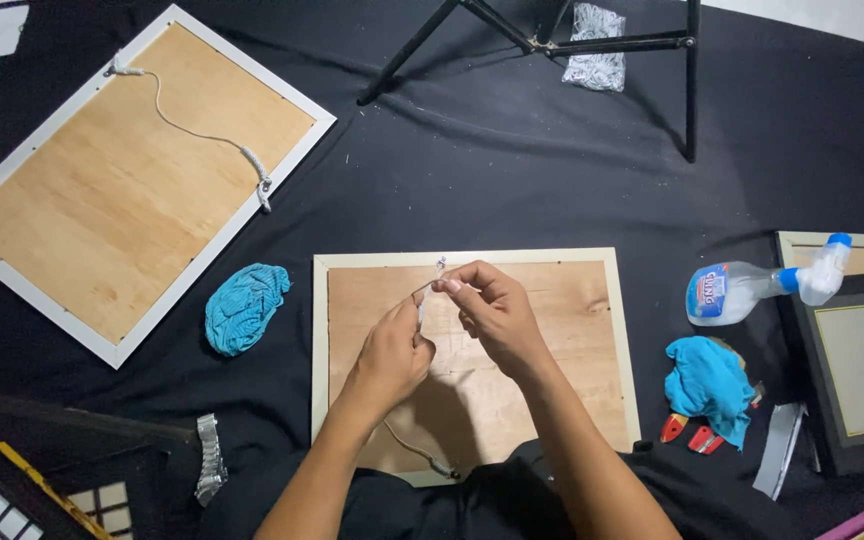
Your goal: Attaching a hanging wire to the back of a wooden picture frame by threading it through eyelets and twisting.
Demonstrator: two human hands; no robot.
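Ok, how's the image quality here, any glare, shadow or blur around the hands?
Head view: even light, no glare; hands sharp, left hand and right hand casting soft shadows on the wooden-backed cream picture frame; thin white cord fine but visible.

A black cloth (pixel 512 190) covers the floor. On it lie two frames (pixel 472 370) (pixel 132 180) face down, two blue rags (pixel 244 306) (pixel 707 385) — one left, one right — a spray bottle (pixel 752 288), a wristwatch (pixel 211 458), and more frames (pixel 857 350) at the right edge.
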